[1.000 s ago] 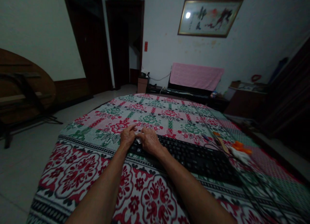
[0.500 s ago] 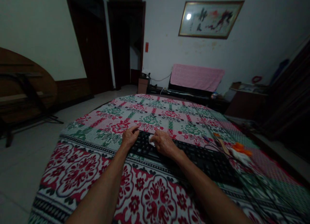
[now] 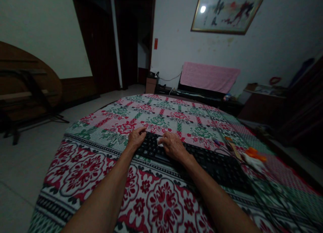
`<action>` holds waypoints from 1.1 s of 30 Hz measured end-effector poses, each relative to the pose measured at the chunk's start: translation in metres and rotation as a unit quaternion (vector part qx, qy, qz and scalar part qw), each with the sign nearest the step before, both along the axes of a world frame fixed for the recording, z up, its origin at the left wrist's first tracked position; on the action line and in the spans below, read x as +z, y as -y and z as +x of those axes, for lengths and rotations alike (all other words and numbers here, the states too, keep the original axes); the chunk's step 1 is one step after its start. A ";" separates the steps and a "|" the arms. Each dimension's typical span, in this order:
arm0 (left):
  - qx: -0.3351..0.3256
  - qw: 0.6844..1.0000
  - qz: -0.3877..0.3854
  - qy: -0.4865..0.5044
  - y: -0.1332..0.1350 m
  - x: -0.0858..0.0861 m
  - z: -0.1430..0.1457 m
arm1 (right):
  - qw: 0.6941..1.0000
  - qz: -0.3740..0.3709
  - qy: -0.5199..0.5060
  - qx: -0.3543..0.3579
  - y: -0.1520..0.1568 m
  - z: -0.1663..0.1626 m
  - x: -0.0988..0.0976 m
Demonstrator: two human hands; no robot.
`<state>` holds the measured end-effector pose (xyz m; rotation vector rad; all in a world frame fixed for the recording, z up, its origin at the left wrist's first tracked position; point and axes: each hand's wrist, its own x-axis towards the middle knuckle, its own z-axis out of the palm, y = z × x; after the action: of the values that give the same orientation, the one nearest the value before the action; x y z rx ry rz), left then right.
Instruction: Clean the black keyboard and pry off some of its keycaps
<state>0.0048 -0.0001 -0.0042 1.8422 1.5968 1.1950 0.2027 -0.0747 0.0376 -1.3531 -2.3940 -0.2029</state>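
A black keyboard (image 3: 202,160) lies across a table draped in a red, green and white flowered cloth (image 3: 156,206). My left hand (image 3: 135,139) rests on the keyboard's left end, fingers curled over its corner and holding it. My right hand (image 3: 173,146) is on the keys just to the right, fingers pinched on a small white wad (image 3: 159,141), likely a cloth or tissue, pressed against the keys. Both forearms reach in from the bottom of the view.
Orange and white small items (image 3: 253,157) and dark cables (image 3: 267,192) lie at the keyboard's right end. A pink-covered unit (image 3: 209,76) stands against the far wall, a folded wooden table (image 3: 27,85) at left, a dark doorway (image 3: 131,41) behind.
My right hand has slid with the white wad from beside my left hand to the right along the keys. My left hand stays on the keyboard's left end. The camera shifted slightly.
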 end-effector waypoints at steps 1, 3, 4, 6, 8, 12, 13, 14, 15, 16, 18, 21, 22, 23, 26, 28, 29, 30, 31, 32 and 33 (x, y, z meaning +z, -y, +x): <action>0.000 1.000 0.000 0.000 0.000 0.000 0.000 | 1.000 -0.003 -0.004 -0.004 0.000 0.003 0.000; 0.001 1.000 0.001 0.000 0.000 0.000 0.000 | 1.000 -0.002 -0.023 -0.011 -0.001 0.011 0.000; 0.000 1.000 0.001 0.000 0.000 0.001 0.000 | 0.999 0.000 -0.036 -0.013 -0.002 0.015 -0.001; 0.000 1.000 0.001 0.000 0.001 0.001 0.000 | 0.998 0.008 -0.066 -0.012 -0.003 0.020 -0.002; 0.001 1.000 0.000 0.000 0.001 0.001 0.000 | 0.997 0.019 -0.080 -0.004 -0.004 0.022 -0.004; 0.001 1.000 0.002 -0.002 0.001 0.002 0.001 | 0.999 0.025 -0.040 0.015 -0.004 0.012 -0.006; 0.000 1.000 0.002 -0.004 0.000 0.002 0.001 | 0.999 0.022 -0.026 0.013 -0.003 0.009 -0.006; -0.001 1.000 0.003 -0.006 0.000 0.002 0.001 | 1.000 0.020 -0.015 0.008 -0.003 0.007 -0.006; -0.002 1.000 0.003 -0.007 0.000 0.002 0.001 | 1.000 0.017 -0.007 0.001 -0.003 0.006 -0.006; -0.002 1.000 0.003 -0.009 0.000 0.002 0.001 | 1.000 0.015 -0.002 -0.006 -0.003 0.005 -0.005; -0.001 1.000 0.004 -0.010 0.001 0.002 0.001 | 1.000 0.009 0.000 -0.017 -0.003 0.008 -0.004; 0.000 1.000 0.005 -0.009 0.001 0.002 0.000 | 1.000 0.000 -0.018 -0.022 -0.005 0.015 -0.004; 0.000 1.000 0.005 -0.009 0.001 0.002 0.000 | 0.999 -0.001 -0.027 -0.022 -0.005 0.017 -0.004; 0.000 1.000 0.004 -0.008 0.001 0.002 0.000 | 0.999 0.000 -0.036 -0.020 -0.006 0.018 -0.004; -0.001 1.000 0.002 -0.006 -0.001 -0.001 0.000 | 0.999 0.012 -0.047 0.001 -0.005 0.018 -0.006; -0.003 1.000 0.001 -0.005 -0.002 -0.002 -0.001 | 0.999 0.021 -0.039 0.023 -0.004 0.015 -0.006; -0.005 1.000 0.002 -0.006 -0.003 -0.002 -0.001 | 0.999 0.023 -0.033 0.032 -0.003 0.013 -0.007; -0.006 1.000 0.003 -0.007 -0.003 -0.003 -0.001 | 0.999 0.024 -0.027 0.037 -0.003 0.012 -0.007; -0.006 1.000 0.004 -0.008 -0.002 -0.002 -0.001 | 0.999 0.024 -0.023 0.038 -0.002 0.011 -0.007; -0.006 1.000 0.006 -0.009 -0.002 -0.002 -0.001 | 0.999 0.023 -0.019 0.037 -0.002 0.011 -0.006; -0.005 1.000 0.007 -0.010 -0.002 -0.002 -0.001 | 0.999 0.020 -0.017 0.034 -0.002 0.011 -0.006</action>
<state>0.0039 0.0015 -0.0059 1.8753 1.5914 1.1898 0.2140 -0.0731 0.0320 -1.2445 -2.3914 -0.2064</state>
